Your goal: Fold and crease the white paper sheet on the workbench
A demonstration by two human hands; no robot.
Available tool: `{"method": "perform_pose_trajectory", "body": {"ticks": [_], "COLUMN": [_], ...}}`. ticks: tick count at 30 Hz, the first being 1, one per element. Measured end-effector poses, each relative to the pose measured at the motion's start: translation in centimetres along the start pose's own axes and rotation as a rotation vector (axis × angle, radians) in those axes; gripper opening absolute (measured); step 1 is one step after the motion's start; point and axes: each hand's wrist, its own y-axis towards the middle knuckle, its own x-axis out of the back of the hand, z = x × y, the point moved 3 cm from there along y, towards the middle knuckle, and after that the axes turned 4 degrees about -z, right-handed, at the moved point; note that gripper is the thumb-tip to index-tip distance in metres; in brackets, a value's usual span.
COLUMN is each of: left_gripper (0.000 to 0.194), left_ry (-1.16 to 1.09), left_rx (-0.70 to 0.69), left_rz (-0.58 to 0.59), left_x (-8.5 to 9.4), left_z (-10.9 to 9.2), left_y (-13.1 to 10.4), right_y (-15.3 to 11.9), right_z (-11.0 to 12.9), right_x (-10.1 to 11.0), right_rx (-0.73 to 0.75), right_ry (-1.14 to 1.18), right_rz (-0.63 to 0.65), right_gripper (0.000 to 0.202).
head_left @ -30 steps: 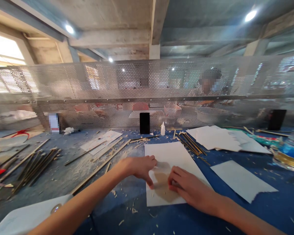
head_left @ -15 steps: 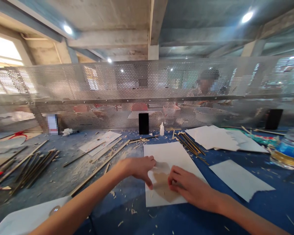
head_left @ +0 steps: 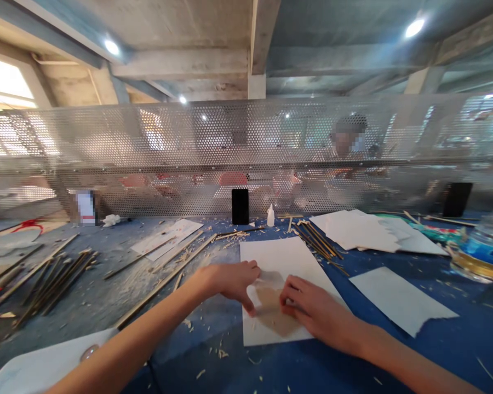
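Note:
A white sheet of paper lies flat on the blue tabletop in front of me. My left hand rests on its left part, thumb and fingers spread apart, holding nothing. Over the right half of the sheet is my right hand, its fingers and thumb drawn together in a pinch. Whatever sits between those fingertips is hidden or too small to name. Shadows of both hands fall across the paper, and a few tiny pale bits show between them.
Thin dark sticks lie bundled at left, others beyond the sheet. A small white bottle and a black phone stand by the perforated metal screen. White sheets, a torn sheet and a plastic bottle are right.
My right hand has shifted very slightly left over the paper, fingers still pinched. The left hand stays where it was on the sheet.

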Motion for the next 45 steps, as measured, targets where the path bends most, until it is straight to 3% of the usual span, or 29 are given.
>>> {"method": "perform_pose_trajectory", "body": {"ticks": [7, 12, 17, 23, 45], "left_gripper": [0.055, 0.057, 0.053, 0.056, 0.057], "left_ry": [0.003, 0.032, 0.039, 0.019, 0.059], "left_rx": [-0.013, 0.007, -0.004, 0.012, 0.042], "left_rz": [0.004, 0.027, 0.025, 0.024, 0.029], "left_x": [0.0, 0.0, 0.2, 0.0, 0.1], "left_z": [0.0, -0.1, -0.3, -0.1, -0.3], "left_y": [0.1, 0.2, 0.0, 0.0, 0.0], "right_y": [0.0, 0.1, 0.0, 0.2, 0.2], "right_z": [0.3, -0.4, 0.0, -0.4, -0.5], "right_x": [-0.1, 0.2, -0.1, 0.2, 0.2], "right_rx": [0.022, -0.029, -0.008, -0.075, -0.219], "right_ry": [0.053, -0.024, 0.131, 0.119, 0.136], "right_rz": [0.049, -0.025, 0.028, -0.062, -0.117], "right_gripper": [0.013, 0.013, 0.013, 0.012, 0.013]}}
